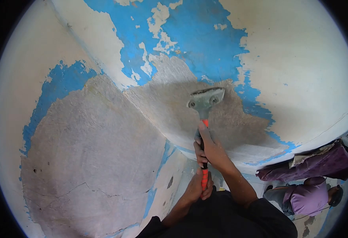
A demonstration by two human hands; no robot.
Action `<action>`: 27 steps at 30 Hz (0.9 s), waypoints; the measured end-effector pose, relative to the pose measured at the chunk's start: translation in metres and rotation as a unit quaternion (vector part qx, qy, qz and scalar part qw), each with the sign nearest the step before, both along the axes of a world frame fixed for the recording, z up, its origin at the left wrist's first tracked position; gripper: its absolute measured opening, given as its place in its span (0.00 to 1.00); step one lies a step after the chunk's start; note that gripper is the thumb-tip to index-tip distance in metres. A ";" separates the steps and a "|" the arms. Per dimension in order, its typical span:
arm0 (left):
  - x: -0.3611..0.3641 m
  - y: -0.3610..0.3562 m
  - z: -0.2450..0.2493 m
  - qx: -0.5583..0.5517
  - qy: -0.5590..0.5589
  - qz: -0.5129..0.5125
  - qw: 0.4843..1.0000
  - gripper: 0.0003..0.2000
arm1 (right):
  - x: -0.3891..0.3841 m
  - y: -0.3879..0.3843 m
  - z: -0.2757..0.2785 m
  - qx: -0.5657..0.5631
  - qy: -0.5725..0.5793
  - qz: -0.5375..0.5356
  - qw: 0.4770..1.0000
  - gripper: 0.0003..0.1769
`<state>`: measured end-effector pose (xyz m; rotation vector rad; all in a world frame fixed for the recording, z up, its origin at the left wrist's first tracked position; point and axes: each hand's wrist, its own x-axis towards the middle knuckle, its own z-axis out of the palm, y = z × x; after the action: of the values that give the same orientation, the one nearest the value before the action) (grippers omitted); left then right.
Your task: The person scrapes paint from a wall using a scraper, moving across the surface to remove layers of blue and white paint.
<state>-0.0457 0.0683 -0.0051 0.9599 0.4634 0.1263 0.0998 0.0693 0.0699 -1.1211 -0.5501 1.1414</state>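
Observation:
A long-handled wall scraper [201, 104] with a wide, bolted grey head and a red and black handle spans the middle of the view. Its blade edge lies at the bare grey plaster [170, 97] of the wall, though exact contact is hard to make out. My right hand [209, 147] is closed round the upper handle, thumb along the shaft. Lower down, close to my body, my left hand [197, 185] grips the red end of the same handle. Blue paint [201, 39] and cream paint [293, 59] with ragged edges surround the bare patch.
A wall corner runs diagonally at left, with another bare, cracked plaster patch [90, 158] beyond it. At lower right, a person in a purple shirt [308, 198] is near a dark purple cloth-like covering [316, 162]. Part of the floor shows below.

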 end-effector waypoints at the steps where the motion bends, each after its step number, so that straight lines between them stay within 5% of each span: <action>1: 0.001 0.005 -0.001 0.001 -0.005 -0.006 1.000 0.34 | 0.001 0.000 0.000 0.001 0.002 0.002 1.000 0.31; 27: -0.011 0.030 0.005 0.089 0.017 -0.036 0.995 0.35 | -0.011 0.014 -0.001 0.025 0.007 -0.053 0.998 0.32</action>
<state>-0.0568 0.0980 -0.0002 1.1535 0.4543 0.0879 0.0893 0.0833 0.0689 -1.0850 -0.4998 1.0387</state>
